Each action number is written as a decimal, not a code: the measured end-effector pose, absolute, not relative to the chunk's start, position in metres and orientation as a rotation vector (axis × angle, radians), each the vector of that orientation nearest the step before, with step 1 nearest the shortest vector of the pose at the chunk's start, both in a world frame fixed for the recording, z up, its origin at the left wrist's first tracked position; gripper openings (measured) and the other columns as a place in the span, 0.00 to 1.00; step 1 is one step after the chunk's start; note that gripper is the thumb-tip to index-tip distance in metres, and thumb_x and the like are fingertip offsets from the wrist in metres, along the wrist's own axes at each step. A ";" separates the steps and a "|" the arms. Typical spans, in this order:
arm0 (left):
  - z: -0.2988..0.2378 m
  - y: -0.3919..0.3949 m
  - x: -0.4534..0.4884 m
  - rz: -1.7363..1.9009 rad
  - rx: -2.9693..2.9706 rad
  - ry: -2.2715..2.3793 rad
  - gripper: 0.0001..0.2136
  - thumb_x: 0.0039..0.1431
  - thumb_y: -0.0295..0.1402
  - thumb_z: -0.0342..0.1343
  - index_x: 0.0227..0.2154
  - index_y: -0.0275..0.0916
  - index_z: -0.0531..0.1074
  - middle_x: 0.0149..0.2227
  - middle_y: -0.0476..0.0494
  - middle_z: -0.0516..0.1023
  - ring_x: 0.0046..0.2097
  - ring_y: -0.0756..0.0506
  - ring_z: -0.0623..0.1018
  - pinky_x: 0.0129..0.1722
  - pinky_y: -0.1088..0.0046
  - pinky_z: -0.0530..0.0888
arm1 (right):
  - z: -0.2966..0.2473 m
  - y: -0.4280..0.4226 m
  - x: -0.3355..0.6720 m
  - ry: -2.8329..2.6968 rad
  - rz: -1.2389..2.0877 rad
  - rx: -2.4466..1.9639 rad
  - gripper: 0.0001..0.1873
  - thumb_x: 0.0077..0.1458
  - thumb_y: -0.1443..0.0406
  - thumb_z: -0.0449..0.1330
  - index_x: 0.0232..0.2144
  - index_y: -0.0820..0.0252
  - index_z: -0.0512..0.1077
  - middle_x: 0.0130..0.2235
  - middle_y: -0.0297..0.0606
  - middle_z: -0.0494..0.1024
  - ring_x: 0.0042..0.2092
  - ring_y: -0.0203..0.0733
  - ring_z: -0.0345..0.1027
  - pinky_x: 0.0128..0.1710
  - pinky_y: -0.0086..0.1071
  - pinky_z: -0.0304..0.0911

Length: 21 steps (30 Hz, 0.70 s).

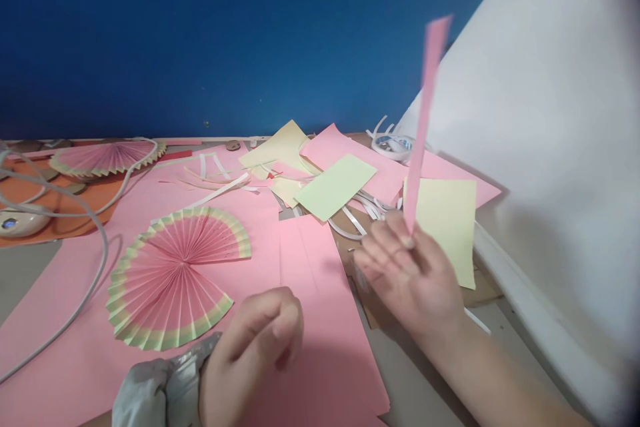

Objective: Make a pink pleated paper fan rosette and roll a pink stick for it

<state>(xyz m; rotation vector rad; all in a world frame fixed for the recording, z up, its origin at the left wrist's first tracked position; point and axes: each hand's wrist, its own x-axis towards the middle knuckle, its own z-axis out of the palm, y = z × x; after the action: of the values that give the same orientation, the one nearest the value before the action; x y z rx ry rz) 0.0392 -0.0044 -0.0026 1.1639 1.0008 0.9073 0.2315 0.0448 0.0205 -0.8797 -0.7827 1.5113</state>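
My right hand pinches the lower end of a narrow pink paper strip, which stands nearly upright above the table. My left hand is curled into a loose fist over large pink paper sheets. Its inner side is turned away, so whether anything is inside cannot be seen. Left of that hand lies a pleated paper fan in pink with a yellow and green rim, spread in a round with a gap on its right. A pale yellow sheet lies behind my right hand.
Farther back lie a light green paper, pink sheets and white paper scraps. Another pleated fan rests on orange paper at the left, near a pale device and a looping cable. A white panel slants along the right.
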 end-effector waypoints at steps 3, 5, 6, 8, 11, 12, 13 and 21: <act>-0.008 -0.005 0.036 0.883 1.128 0.912 0.19 0.58 0.52 0.45 0.24 0.40 0.64 0.22 0.50 0.64 0.25 0.49 0.64 0.26 0.72 0.64 | 0.012 0.032 0.222 -1.058 1.699 -0.829 0.15 0.58 0.55 0.55 0.25 0.55 0.60 0.18 0.26 0.63 0.19 0.32 0.54 0.22 0.28 0.55; -0.010 -0.004 0.033 0.942 1.105 0.951 0.22 0.54 0.57 0.44 0.28 0.41 0.64 0.24 0.49 0.65 0.27 0.47 0.65 0.27 0.72 0.65 | 0.008 0.026 0.218 -1.188 1.750 -0.819 0.13 0.60 0.57 0.54 0.28 0.57 0.62 0.20 0.28 0.67 0.21 0.33 0.60 0.25 0.29 0.59; -0.010 -0.004 0.032 0.964 1.115 0.960 0.23 0.54 0.58 0.44 0.29 0.41 0.64 0.25 0.49 0.65 0.28 0.47 0.65 0.28 0.72 0.65 | 0.007 0.024 0.216 -1.230 1.741 -0.846 0.12 0.61 0.58 0.54 0.28 0.58 0.62 0.20 0.28 0.68 0.22 0.32 0.61 0.27 0.29 0.59; -0.008 -0.004 0.031 0.972 1.182 0.976 0.21 0.56 0.55 0.45 0.30 0.40 0.65 0.25 0.49 0.64 0.28 0.48 0.64 0.29 0.72 0.64 | 0.007 0.023 0.215 -1.278 1.697 -0.941 0.13 0.61 0.60 0.53 0.27 0.59 0.61 0.20 0.27 0.67 0.22 0.31 0.61 0.27 0.28 0.59; -0.004 -0.005 0.035 0.943 1.276 1.019 0.14 0.58 0.46 0.49 0.29 0.40 0.66 0.25 0.49 0.65 0.28 0.48 0.66 0.30 0.73 0.65 | 0.011 0.025 0.215 -1.305 1.637 -1.065 0.14 0.61 0.58 0.53 0.26 0.59 0.60 0.19 0.25 0.65 0.21 0.30 0.60 0.26 0.28 0.59; -0.003 -0.005 0.036 0.943 1.280 1.043 0.13 0.58 0.45 0.50 0.28 0.39 0.66 0.26 0.49 0.66 0.28 0.48 0.67 0.30 0.73 0.65 | 0.013 0.026 0.215 -1.309 1.625 -1.094 0.14 0.61 0.58 0.53 0.26 0.58 0.59 0.19 0.25 0.64 0.21 0.31 0.60 0.26 0.28 0.59; -0.003 -0.005 0.038 0.950 1.277 1.069 0.13 0.58 0.44 0.50 0.28 0.39 0.67 0.26 0.49 0.67 0.29 0.48 0.67 0.30 0.72 0.66 | 0.015 0.027 0.216 -1.320 1.621 -1.120 0.15 0.60 0.57 0.53 0.25 0.58 0.59 0.19 0.25 0.64 0.21 0.31 0.60 0.26 0.28 0.59; -0.007 0.000 0.040 0.864 1.289 1.272 0.19 0.63 0.40 0.46 0.17 0.40 0.62 0.19 0.51 0.65 0.24 0.50 0.67 0.28 0.76 0.65 | 0.015 0.027 0.221 -1.425 1.982 -0.923 0.20 0.63 0.52 0.43 0.27 0.60 0.61 0.25 0.33 0.69 0.26 0.34 0.61 0.30 0.29 0.58</act>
<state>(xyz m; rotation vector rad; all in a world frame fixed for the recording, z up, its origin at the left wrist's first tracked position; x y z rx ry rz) 0.0395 0.0004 -0.0066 1.2892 1.2721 0.8637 0.2206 0.0269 0.0148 -0.9230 -1.4254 1.9823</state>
